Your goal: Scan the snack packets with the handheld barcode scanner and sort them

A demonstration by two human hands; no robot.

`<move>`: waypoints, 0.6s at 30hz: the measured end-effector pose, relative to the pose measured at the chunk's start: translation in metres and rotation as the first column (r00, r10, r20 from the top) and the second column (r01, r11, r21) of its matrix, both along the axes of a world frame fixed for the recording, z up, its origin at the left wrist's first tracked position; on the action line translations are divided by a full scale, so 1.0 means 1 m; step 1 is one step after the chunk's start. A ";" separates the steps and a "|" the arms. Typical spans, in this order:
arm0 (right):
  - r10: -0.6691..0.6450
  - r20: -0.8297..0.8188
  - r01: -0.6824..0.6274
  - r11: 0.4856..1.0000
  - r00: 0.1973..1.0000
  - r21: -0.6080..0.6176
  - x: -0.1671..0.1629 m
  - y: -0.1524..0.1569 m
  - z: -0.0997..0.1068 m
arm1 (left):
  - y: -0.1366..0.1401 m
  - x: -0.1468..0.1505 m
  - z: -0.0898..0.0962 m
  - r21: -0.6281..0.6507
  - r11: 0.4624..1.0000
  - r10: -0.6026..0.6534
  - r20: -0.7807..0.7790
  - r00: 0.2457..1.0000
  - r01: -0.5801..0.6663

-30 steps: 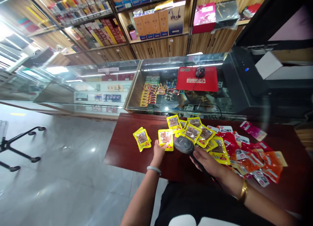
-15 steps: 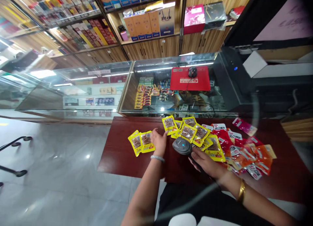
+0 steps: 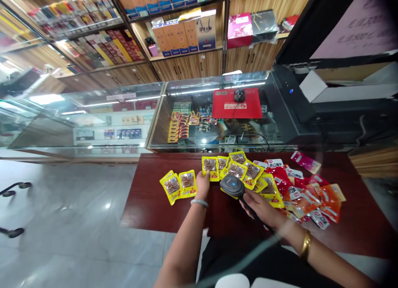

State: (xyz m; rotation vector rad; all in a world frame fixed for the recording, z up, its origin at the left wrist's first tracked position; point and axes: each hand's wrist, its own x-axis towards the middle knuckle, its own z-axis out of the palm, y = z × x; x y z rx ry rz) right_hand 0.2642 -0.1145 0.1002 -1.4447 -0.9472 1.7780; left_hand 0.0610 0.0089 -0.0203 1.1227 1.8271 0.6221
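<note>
My left hand (image 3: 203, 186) has its fingers closed on the lower left edge of a yellow snack packet (image 3: 210, 164), at the left end of a heap. In my right hand (image 3: 259, 205) is a dark handheld barcode scanner (image 3: 232, 186), gripped by its handle, with a small blue light on its head. The scanner's head hangs over the near edge of the heaped yellow packets (image 3: 251, 171) and partly hides one. To the left of my left hand lie a few more yellow packets (image 3: 187, 183), apart from the heap.
Red and orange packets (image 3: 311, 196) spread over the right of the dark red table (image 3: 149, 209). Behind it stands a glass display counter (image 3: 158, 126) with a red mat (image 3: 224, 109) and a black mouse (image 3: 239, 95). An open cardboard box (image 3: 351, 91) is at the right.
My left hand has reached the leftmost packet of the heap and closed on it; that packet has turned straighter and shifted slightly left. My right hand keeps the scanner in nearly the same place.
</note>
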 end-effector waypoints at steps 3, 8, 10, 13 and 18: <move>0.005 -0.005 -0.005 1.000 1.000 0.007 -0.004 0.004 0.001 | -0.026 -0.021 -0.001 0.021 0.998 0.062 0.093 0.994 -0.064; 0.061 -0.011 -0.061 0.997 0.998 0.041 -0.014 0.010 0.003 | -0.060 -0.041 0.003 0.023 0.984 0.168 0.204 0.964 -0.177; 0.086 -0.020 -0.084 0.995 0.996 0.051 -0.017 0.011 0.004 | -0.069 -0.045 0.007 0.016 0.979 0.192 0.232 0.954 -0.201; 0.107 -0.035 -0.106 0.993 0.994 0.047 -0.021 0.010 0.005 | -0.080 -0.051 0.011 0.003 0.972 0.225 0.290 0.930 -0.236; 0.111 -0.052 -0.110 0.994 0.993 0.020 -0.021 0.006 0.006 | -0.083 -0.079 0.018 0.043 0.940 0.314 0.279 0.907 -0.339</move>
